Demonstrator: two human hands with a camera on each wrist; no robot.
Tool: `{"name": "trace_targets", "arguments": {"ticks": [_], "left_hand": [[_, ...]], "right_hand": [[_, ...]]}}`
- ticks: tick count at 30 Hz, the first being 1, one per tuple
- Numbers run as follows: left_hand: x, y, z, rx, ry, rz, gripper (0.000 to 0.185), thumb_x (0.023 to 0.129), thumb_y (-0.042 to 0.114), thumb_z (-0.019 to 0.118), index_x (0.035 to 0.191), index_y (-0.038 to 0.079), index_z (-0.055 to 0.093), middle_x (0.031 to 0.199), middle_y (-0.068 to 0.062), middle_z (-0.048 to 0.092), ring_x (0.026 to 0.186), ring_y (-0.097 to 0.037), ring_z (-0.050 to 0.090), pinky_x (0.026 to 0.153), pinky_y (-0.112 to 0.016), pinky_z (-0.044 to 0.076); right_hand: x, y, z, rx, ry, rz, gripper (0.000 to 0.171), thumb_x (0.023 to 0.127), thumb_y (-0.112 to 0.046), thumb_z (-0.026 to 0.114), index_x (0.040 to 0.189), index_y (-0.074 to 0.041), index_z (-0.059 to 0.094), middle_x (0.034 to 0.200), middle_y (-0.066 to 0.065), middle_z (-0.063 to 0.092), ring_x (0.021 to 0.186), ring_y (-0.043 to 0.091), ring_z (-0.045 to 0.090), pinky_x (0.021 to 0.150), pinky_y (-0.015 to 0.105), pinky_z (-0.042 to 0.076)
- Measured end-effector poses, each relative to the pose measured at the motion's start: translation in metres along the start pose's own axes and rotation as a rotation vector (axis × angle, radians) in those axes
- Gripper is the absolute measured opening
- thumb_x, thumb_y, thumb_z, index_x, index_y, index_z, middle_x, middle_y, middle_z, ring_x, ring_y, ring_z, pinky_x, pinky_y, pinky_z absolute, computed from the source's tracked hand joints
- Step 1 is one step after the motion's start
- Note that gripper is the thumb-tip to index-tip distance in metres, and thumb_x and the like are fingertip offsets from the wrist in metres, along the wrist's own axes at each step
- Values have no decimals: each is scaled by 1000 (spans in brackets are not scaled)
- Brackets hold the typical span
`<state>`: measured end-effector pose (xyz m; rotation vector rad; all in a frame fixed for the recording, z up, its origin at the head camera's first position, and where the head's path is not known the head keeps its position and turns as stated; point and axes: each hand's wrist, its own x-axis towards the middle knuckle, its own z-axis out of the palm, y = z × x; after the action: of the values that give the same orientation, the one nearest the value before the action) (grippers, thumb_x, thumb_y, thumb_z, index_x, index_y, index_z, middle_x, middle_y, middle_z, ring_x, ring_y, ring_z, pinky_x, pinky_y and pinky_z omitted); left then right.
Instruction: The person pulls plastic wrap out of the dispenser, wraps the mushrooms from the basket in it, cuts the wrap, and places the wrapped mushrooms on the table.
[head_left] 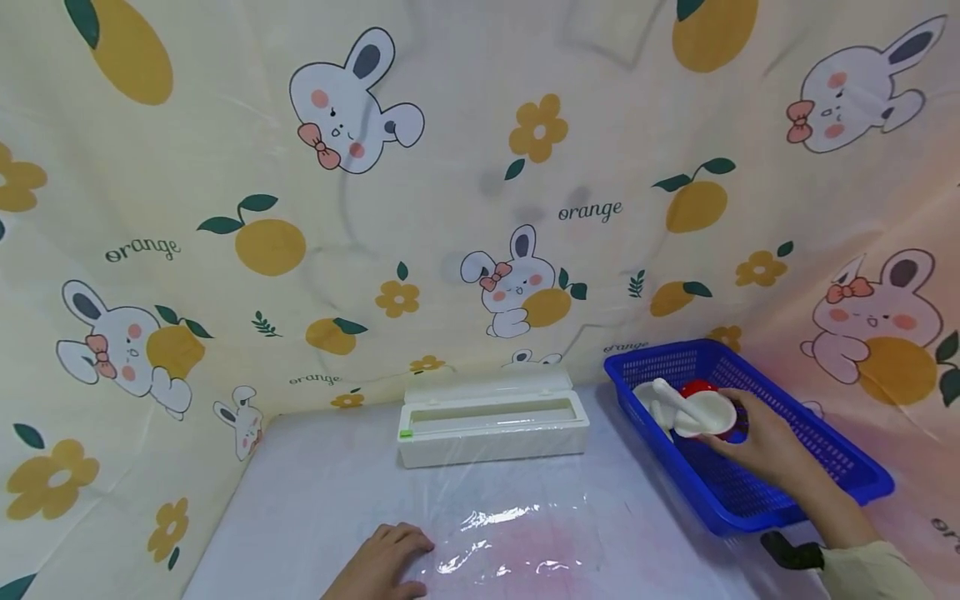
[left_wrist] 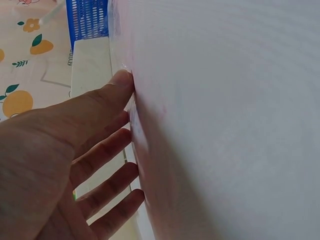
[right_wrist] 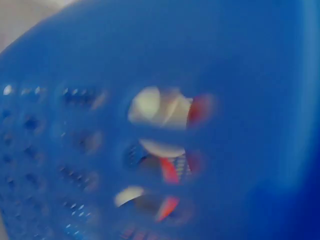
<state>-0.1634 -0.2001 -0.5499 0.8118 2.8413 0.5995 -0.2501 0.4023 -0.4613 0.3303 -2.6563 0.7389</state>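
— So, starting at the lower left of the head view: what is the left hand [head_left: 386, 560] doing?

— It lies flat on the sheet of clear plastic film [head_left: 510, 533] spread over the white counter [head_left: 315, 492], at the film's left edge. Its fingers [left_wrist: 107, 150] are straight and slightly spread, pressing, not gripping.

— And past it, in the middle?

— A long white plastic film-dispenser box [head_left: 492, 427] with its lid open, lying crosswise at the back of the counter, well apart from both hands.

— Then the right side?

— A blue perforated plastic basket [head_left: 817, 454], running from the centre right down toward the lower right corner. The right hand [head_left: 765, 446] reaches into it and holds a small white bowl [head_left: 705, 414] by its near rim, fingers curled on it.

— Which way does the bowl lie from those fingers?

— Up and to the left of them, toward the basket's far end, with a white spoon-like piece [head_left: 678, 400] in it and something red [head_left: 697, 388] just behind. The right wrist view is too blurred to add more.
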Motion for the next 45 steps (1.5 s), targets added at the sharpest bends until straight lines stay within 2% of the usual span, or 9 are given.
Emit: {"name": "trace_targets", "arguments": {"ticks": [3, 7, 11, 14, 18, 25, 35, 41, 45], "left_hand": [[-1, 0, 0, 0, 1, 6, 44, 90, 44, 85, 128, 25, 71, 128, 10, 65, 117, -19, 57, 105, -46, 51], [-2, 0, 0, 1, 1, 7, 44, 91, 44, 84, 128, 25, 70, 128, 9, 65, 117, -20, 57, 105, -46, 52], [1, 1, 0, -8, -33, -43, 44, 92, 45, 84, 129, 27, 70, 129, 10, 65, 118, -19, 57, 106, -48, 51], [2, 1, -2, -8, -44, -62, 44, 92, 46, 84, 130, 27, 70, 130, 9, 65, 119, -19, 57, 107, -50, 51], [0, 0, -2, 15, -8, -16, 46, 91, 44, 85, 130, 25, 70, 129, 8, 65, 118, -20, 58, 106, -48, 51], [0, -1, 2, 21, 30, 15, 45, 90, 41, 86, 129, 24, 70, 130, 9, 65, 117, -18, 58, 104, -44, 52], [5, 6, -1, -27, -34, -100, 45, 91, 40, 86, 130, 25, 70, 130, 9, 66, 118, -17, 57, 107, -47, 51], [5, 6, -2, -55, -21, -122, 32, 90, 41, 87, 112, 30, 67, 120, 13, 66, 110, -15, 57, 101, -45, 53], [2, 5, -3, -40, -36, -93, 28, 89, 45, 86, 100, 34, 63, 128, 11, 67, 115, -17, 57, 104, -46, 51]], "right_hand": [[3, -14, -3, 22, 42, -49, 85, 79, -18, 98, 142, 11, 49, 123, 30, 63, 101, 45, 68, 74, 14, 54], [4, -37, -4, 66, 53, -85, 84, 79, -17, 98, 144, 7, 50, 126, 26, 62, 103, 45, 68, 79, 3, 44], [4, -61, 1, 77, 63, -121, 86, 78, -18, 100, 145, 4, 50, 127, 23, 62, 106, 43, 68, 84, 9, 53], [4, -80, 7, 89, 55, -154, 87, 76, -19, 101, 145, 1, 51, 127, 20, 63, 106, 40, 69, 85, 25, 62], [3, -99, 20, 140, 30, -218, 89, 75, -21, 101, 147, -4, 51, 131, 16, 65, 108, 35, 72, 85, 44, 65], [-2, -125, 53, 174, -35, -322, 91, 74, -24, 102, 146, 1, 52, 130, 11, 68, 108, 25, 70, 88, 32, 64], [-10, -153, 95, 279, -134, -355, 86, 78, -27, 100, 147, -3, 54, 128, 3, 68, 106, 13, 66, 87, 31, 62], [-14, -163, 118, 297, -192, -368, 86, 81, -29, 98, 149, -5, 52, 128, 2, 67, 107, 13, 65, 90, 37, 62], [-18, -169, 132, 250, -240, -349, 85, 81, -30, 97, 150, -7, 52, 135, 4, 65, 116, 16, 63, 99, 45, 59]]}}
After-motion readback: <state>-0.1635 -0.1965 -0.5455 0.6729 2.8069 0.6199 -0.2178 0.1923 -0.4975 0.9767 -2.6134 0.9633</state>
